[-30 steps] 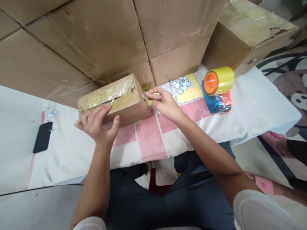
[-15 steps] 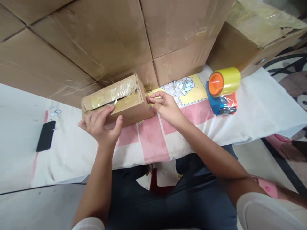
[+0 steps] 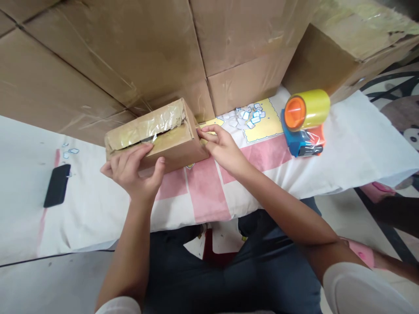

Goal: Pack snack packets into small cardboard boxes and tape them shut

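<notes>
A small cardboard box (image 3: 173, 152) sits slightly turned on the cloth. Clear, shiny packing tape (image 3: 157, 124) runs along its top, where a dark slit shows beside a torn edge. My left hand (image 3: 134, 170) steadies the box at its near left part, fingers over the top and thumb at the front side. At the box's right end, my right hand (image 3: 222, 148) has thumb and fingers pinched at the edge. Whether they grip cardboard or a tape end there is too small to tell.
Large taped cartons (image 3: 137, 56) form a wall behind the box. Another carton (image 3: 340, 56) stands at the back right. A blue and orange tape dispenser (image 3: 304, 124) with a yellow roll is to the right. A black phone (image 3: 57, 185) lies left on the printed cloth (image 3: 209, 192).
The whole view has shifted a little, so the box and both hands appear slightly further left. Both hands keep their places on the box, the right fingers still pinched at its end.
</notes>
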`<state>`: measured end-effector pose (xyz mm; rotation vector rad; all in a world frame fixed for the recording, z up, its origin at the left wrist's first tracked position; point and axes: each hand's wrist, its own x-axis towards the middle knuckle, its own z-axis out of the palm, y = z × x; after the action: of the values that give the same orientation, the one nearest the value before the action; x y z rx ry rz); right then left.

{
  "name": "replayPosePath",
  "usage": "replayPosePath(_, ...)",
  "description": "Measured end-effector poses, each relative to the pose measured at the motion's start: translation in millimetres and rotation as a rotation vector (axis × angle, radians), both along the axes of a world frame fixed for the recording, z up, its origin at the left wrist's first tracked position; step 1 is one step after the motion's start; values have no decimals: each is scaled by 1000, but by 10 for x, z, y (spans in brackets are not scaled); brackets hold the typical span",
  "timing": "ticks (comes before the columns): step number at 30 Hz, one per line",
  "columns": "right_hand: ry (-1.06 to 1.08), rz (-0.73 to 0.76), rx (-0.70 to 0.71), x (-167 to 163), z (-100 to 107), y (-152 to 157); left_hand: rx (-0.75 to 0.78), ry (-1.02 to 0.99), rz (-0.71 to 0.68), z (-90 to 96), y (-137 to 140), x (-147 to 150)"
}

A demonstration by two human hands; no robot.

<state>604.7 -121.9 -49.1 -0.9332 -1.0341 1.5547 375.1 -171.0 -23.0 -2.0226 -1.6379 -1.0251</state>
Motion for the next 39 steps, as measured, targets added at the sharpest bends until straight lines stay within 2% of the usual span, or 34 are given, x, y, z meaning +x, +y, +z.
replayPosePath(5, 3, -30, 29, -81, -19, -41, -8, -27, -51, 3, 6, 1)
replayPosePath(11, 15, -99, 28, -82, -9, -16, 57, 6, -52, -15, 34, -8)
replayPosePath(24, -67, -194, 152, -59, -244, 318, -30, -13, -66, -2, 25, -43)
replayPosePath(31, -93, -139, 175, 1, -317, 421, 1, -76, -85, 18, 36, -4)
replayPosePath(36, -170, -169, 239, 29, -366, 394, 16, -61, -108, 32, 32, -25)
replayPosePath(39, -119, -195, 214, 21, -398, 377, 28, -46, -114, 37, 31, -37)
